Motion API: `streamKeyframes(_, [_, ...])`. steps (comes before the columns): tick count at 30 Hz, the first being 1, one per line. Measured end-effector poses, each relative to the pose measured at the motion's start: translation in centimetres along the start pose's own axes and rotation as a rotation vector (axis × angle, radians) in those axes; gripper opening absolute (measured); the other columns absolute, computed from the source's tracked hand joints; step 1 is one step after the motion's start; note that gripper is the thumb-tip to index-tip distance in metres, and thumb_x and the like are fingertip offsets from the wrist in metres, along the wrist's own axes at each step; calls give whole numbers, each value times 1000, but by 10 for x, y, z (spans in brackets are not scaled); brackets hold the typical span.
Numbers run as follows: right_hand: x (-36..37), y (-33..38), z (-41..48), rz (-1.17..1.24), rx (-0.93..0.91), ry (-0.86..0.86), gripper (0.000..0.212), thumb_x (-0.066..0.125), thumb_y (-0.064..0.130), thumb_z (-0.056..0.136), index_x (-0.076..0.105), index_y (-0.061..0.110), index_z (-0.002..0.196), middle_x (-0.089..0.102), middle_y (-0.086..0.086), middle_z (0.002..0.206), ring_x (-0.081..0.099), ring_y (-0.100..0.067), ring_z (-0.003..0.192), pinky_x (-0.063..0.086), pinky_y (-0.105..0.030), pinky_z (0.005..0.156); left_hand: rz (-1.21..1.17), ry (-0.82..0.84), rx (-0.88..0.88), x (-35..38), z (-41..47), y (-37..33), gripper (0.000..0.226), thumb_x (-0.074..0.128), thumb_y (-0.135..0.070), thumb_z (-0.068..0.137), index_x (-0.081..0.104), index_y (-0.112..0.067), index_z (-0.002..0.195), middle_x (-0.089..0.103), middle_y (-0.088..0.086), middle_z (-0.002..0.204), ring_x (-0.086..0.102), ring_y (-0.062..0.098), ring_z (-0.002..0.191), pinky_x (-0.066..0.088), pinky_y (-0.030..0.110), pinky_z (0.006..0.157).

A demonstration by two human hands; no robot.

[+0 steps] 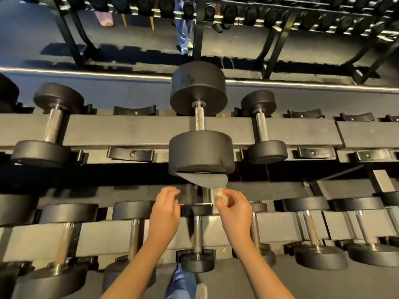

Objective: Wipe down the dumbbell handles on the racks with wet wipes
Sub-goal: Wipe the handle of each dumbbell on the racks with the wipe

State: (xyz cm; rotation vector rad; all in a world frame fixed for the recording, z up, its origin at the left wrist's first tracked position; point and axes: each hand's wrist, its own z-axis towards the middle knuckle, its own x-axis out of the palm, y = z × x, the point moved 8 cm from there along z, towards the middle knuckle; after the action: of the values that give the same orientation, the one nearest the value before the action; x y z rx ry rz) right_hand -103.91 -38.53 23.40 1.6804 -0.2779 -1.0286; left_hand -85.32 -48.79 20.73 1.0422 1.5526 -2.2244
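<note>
Mid-rack: the right hand (234, 209) pinched a balled wet wipe (221, 195) between thumb and fingertips, raised just under the big dumbbell (199, 152) on the upper rack (129, 130), probably so it could reach the handle (199, 118) next. The left hand (167, 205) held nothing, fingers loosely curled, alongside. Both hung above a smaller dumbbell handle (197, 231) on the lower row, and the wipe touched neither handle.
</note>
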Motion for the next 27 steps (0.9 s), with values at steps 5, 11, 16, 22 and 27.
streamKeyframes(5, [22,-59,-27,-146,52,56,13,70,23,84,71,13,93,68,1,86,61,-11,77,46,-21,67,97,404,-69,63,-35,38,38,41,-18,93,58,-4,124,56,9,128,53,22,117,34,26,107])
streamKeyframes(11, [52,-115,-38,-286,132,119,14,67,18,85,71,10,96,66,0,85,59,-12,76,42,-20,66,272,696,-74,116,-41,70,56,43,-15,98,24,-15,151,19,0,158,20,15,144,19,26,117])
streamKeyframes(16, [90,-161,-43,-339,198,165,20,65,18,87,70,11,106,67,-3,97,62,-18,87,42,-20,71,347,707,100,146,-30,80,61,46,-16,96,18,-13,151,12,1,160,18,17,144,18,28,117])
streamKeyframes(22, [130,-209,-41,-275,330,76,17,62,18,88,71,13,101,69,-4,91,63,-17,80,45,-25,69,324,687,177,154,-34,92,54,46,-13,96,31,-14,148,22,2,157,22,21,142,32,37,112])
streamKeyframes(27, [150,-227,-31,-164,345,-23,16,59,14,90,70,5,96,68,-8,87,55,-13,75,34,-18,65,369,678,277,155,-27,98,52,35,-20,101,20,-23,151,12,-6,159,16,15,143,29,30,113])
